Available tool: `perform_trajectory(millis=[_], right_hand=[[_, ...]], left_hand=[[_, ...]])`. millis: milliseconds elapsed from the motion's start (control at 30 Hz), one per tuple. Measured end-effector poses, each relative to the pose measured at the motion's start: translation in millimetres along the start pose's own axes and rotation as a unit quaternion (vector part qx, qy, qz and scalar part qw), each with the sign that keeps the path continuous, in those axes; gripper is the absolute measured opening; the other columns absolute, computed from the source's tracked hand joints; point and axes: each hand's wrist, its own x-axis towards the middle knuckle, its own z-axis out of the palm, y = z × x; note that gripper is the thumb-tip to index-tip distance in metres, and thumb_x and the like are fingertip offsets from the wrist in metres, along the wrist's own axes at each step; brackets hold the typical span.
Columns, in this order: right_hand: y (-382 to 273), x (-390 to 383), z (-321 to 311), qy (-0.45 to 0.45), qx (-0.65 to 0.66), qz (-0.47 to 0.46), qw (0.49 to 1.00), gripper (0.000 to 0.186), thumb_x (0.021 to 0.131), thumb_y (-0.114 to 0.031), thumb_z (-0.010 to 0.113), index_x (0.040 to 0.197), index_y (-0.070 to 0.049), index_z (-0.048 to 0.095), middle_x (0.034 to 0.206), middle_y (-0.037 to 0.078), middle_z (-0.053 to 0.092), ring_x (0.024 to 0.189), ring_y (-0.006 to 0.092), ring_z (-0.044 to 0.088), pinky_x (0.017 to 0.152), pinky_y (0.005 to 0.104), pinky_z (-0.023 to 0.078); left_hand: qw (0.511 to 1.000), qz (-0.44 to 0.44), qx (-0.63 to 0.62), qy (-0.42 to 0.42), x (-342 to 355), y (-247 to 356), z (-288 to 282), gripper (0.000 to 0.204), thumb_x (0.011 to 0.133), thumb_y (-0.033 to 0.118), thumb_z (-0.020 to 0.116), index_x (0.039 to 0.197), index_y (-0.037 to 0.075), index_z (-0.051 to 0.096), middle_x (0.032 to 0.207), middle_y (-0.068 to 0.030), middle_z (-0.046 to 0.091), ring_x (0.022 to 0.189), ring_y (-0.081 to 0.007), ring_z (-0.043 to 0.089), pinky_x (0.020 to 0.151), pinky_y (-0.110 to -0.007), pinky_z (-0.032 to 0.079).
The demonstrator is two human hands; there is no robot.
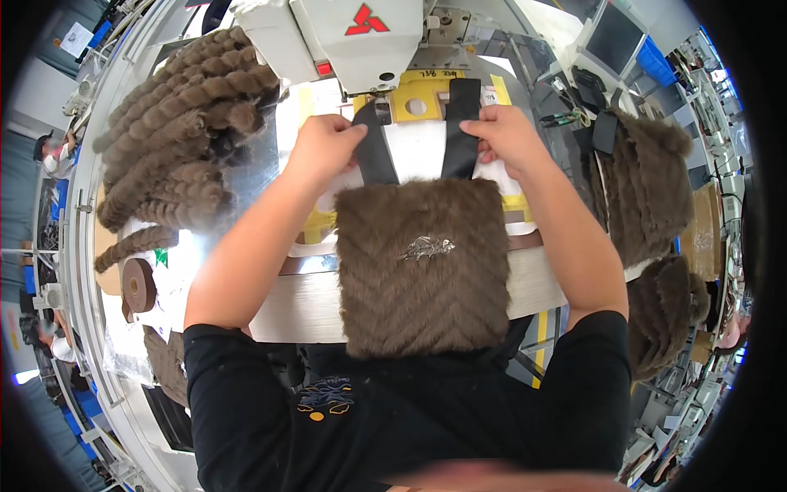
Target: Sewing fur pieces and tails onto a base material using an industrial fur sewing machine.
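A square brown fur bag (422, 303) with a chevron pattern and a small silver emblem lies in front of me, its lower part hanging over the table's near edge. Two black straps run up from its top edge toward the machine. My left hand (329, 141) pinches the left strap (378, 152) between thumb and fingers. In my right hand (507, 138) the right strap (462, 131) is gripped the same way, with its end sticking up past the fingers. Between the straps, a yellow-edged template plate (416, 105) with a round hole sits beneath the machine head.
The white sewing machine head (352, 45) stands right above the straps. Brown fur strips (184, 123) are piled at the left, near a roll of brown tape (138, 285). Stacked fur pieces (648, 184) hang at the right. A monitor (615, 37) stands farther back.
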Motion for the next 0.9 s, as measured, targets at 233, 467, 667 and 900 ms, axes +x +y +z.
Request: perform_trajectory(millis=[233, 467, 667, 900], right_hand=[[-2, 0, -38, 0.062, -0.118, 0.012, 0.991, 0.029, 0.095, -0.017, 0.078, 0.074, -0.006, 0.06, 0.068, 0.004, 0.064, 0.055, 0.012, 0.062, 0.045, 0.0272, 0.043], [-17, 42, -34, 0.023, -0.181, -0.003, 0.983, 0.03, 0.097, -0.016, 0.076, 0.074, -0.006, 0.06, 0.066, 0.004, 0.064, 0.053, 0.0119, 0.06, 0.047, 0.029, 0.038], [-29, 83, -34, 0.025, -0.198, 0.001, 0.98, 0.027, 0.101, -0.02, 0.073, 0.081, -0.004, 0.063, 0.07, 0.004, 0.065, 0.058, 0.0114, 0.058, 0.051, 0.029, 0.041], [-26, 47, -38, 0.078, -0.141, -0.035, 0.986, 0.037, 0.103, -0.033, 0.07, 0.123, -0.001, 0.067, 0.102, 0.007, 0.067, 0.081, 0.015, 0.063, 0.063, 0.0309, 0.053]], left_hand=[[0.996, -0.041, 0.028, 0.078, -4, 4, -38, 0.025, 0.099, 0.016, 0.069, 0.084, -0.003, 0.069, 0.071, -0.0068, 0.067, 0.058, -0.0134, 0.06, 0.053, -0.029, 0.048], [0.995, -0.031, 0.079, 0.051, 36, 21, -39, 0.023, 0.098, 0.018, 0.07, 0.083, 0.0, 0.068, 0.071, -0.0029, 0.063, 0.056, -0.0111, 0.051, 0.052, -0.03, 0.041], [0.991, 0.046, 0.065, 0.109, 77, 5, -32, 0.025, 0.097, 0.02, 0.072, 0.104, -0.003, 0.073, 0.079, -0.0089, 0.068, 0.066, -0.0165, 0.062, 0.063, -0.033, 0.051], [0.966, 0.163, 0.106, 0.173, 65, 1, -37, 0.026, 0.097, 0.021, 0.07, 0.107, -0.003, 0.07, 0.08, -0.003, 0.063, 0.064, -0.0129, 0.055, 0.059, -0.031, 0.048]])
